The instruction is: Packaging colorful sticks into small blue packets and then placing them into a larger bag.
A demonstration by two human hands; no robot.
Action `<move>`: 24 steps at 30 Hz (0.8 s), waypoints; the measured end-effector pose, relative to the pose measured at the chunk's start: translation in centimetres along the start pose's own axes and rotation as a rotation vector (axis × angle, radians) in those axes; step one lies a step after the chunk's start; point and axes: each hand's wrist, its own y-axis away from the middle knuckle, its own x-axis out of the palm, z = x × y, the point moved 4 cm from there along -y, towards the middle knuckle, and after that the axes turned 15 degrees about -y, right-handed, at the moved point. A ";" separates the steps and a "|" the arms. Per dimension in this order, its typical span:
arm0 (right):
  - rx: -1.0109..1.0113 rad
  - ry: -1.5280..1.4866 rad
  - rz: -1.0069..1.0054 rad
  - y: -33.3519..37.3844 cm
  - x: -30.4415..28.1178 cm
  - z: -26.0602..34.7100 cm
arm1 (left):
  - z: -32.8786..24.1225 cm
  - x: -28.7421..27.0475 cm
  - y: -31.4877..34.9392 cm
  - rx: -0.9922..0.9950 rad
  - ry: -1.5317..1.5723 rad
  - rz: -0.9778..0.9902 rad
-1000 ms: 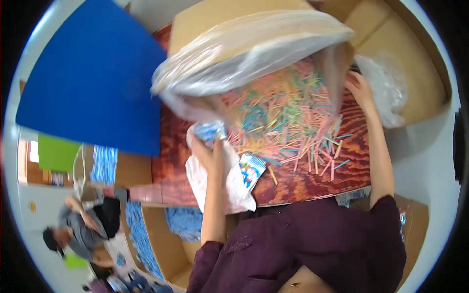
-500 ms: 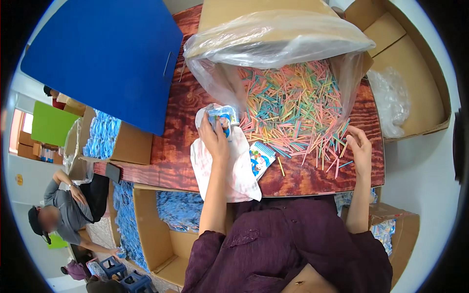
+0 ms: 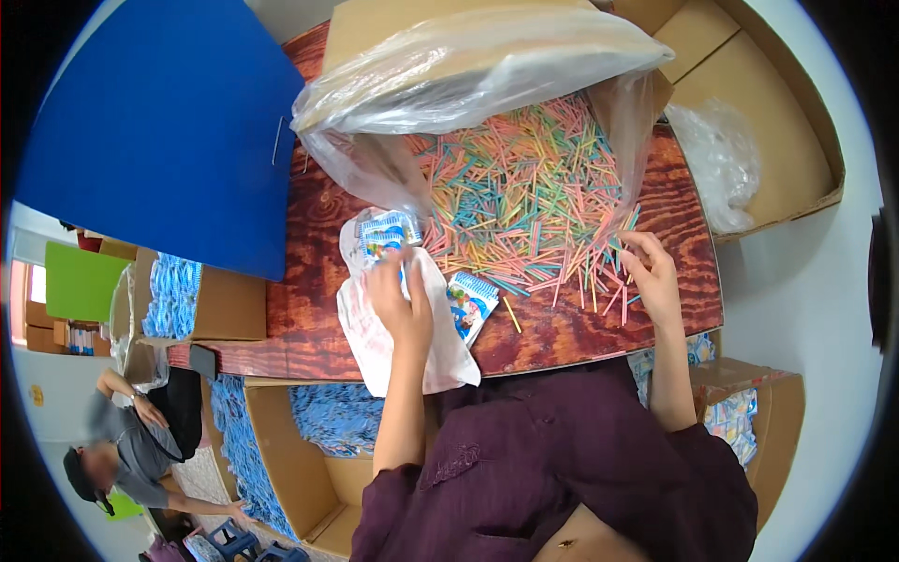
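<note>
Right of centre, the right hand (image 3: 653, 273) curves, thumb and fingers apart, beside thin pastel sticks (image 3: 524, 197) heaped mid-frame. Left of centre, the left hand (image 3: 400, 298), grip unclear, overlaps small blue-and-white packets (image 3: 382, 242) on pink-stained white cloth (image 3: 359, 323).

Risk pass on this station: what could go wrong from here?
1. The white, pink-smudged cloth reaches the front edge of the red-brown wood-grain table; a snag could drag the small blue-and-white rectangular packets lying on it.
2. Thin pastel sticks lie loose past the clear plastic liner; the right hand at their edge might scatter some.
</note>
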 end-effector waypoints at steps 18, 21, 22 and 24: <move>-0.051 -0.078 0.313 0.7 8.2 2.6 | -1.4 1.7 6.5 0.079 -0.125 0.275; -0.030 -0.075 0.345 1.1 8.7 3.0 | -0.9 2.2 6.5 0.100 -0.111 0.265; -0.075 -0.047 0.367 1.1 8.8 3.2 | -1.0 2.2 6.3 0.077 -0.114 0.269; -0.102 -0.047 0.385 1.5 9.1 3.7 | -1.4 2.1 6.1 0.063 -0.111 0.278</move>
